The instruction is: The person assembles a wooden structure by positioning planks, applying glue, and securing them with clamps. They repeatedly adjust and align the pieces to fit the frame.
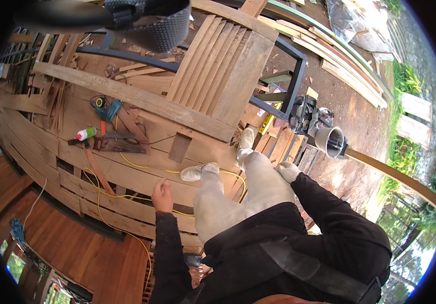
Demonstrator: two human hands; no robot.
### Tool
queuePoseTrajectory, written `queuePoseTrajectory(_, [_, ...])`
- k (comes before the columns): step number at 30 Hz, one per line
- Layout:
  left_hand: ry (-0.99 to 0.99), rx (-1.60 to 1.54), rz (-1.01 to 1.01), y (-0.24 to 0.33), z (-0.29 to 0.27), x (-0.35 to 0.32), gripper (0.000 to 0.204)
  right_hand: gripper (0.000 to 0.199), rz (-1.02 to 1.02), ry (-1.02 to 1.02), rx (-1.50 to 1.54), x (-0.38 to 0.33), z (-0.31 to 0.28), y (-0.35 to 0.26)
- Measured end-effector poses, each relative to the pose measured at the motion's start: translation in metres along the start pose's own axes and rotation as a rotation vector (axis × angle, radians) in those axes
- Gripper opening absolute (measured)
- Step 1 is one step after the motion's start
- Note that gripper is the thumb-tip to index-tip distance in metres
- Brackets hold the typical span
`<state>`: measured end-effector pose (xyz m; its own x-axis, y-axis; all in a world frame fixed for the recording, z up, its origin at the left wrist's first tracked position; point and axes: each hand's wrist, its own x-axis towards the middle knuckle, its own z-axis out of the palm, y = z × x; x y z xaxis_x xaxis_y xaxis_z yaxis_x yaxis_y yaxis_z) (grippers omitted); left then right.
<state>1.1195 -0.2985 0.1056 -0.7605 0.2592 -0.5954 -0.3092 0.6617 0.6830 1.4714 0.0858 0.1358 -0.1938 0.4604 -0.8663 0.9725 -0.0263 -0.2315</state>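
Note:
My left hand (162, 196) is bare and hangs over the deck boards beside a yellow cord (99, 195). Its fingers are loosely bent and apart, with nothing visible in them. In what looks like a pale glove, my right hand (289, 172) lies against my right leg near the knee. Its fingers appear laid along the trouser cloth, though the palm is hidden. Ahead of my feet lies a large wooden frame with slats (210, 66), joined to a long rail (132, 96).
Left of the feet lie a teal power tool (109, 109), a handsaw (119, 146) and a white-and-green bottle (85, 134). A yellow level (266, 123), a bucket (329, 142) and a dark metal frame (299, 76) stand right. Stacked planks (329, 55) lie beyond. Gaps (65, 164) open between deck boards.

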Motion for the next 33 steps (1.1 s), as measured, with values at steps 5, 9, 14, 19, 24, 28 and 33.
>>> queuePoseTrajectory(5, [0.028,0.192,0.428,0.175,0.05,0.093,0.032,0.042,-0.052,0.156,0.004,0.039,-0.029,0.017])
queuePoseTrajectory(9, [0.0,0.228,0.659,0.287,0.149,0.138,0.041,0.034,-0.358,0.456,0.169,0.135,-0.1,0.003])
queuePoseTrajectory(14, [-0.038,0.448,0.769,0.353,0.317,0.165,0.076,0.034,-0.617,0.73,-0.081,0.248,-0.267,-0.141])
queuePoseTrajectory(19, [0.154,0.785,0.766,0.372,0.41,0.189,0.099,0.043,-0.534,0.792,-0.329,0.391,-0.366,-0.192])
queuePoseTrajectory(24, [0.122,0.899,0.713,0.378,0.41,0.192,0.1,0.059,-0.308,0.493,-0.311,0.439,-0.372,-0.201])
queuePoseTrajectory(28, [0.062,0.883,0.71,0.388,0.415,0.193,0.098,0.058,-0.268,0.462,-0.315,0.437,-0.386,-0.206])
queuePoseTrajectory(33, [0.044,0.888,0.692,0.392,0.417,0.193,0.098,0.053,-0.293,0.488,-0.33,0.438,-0.391,-0.21])
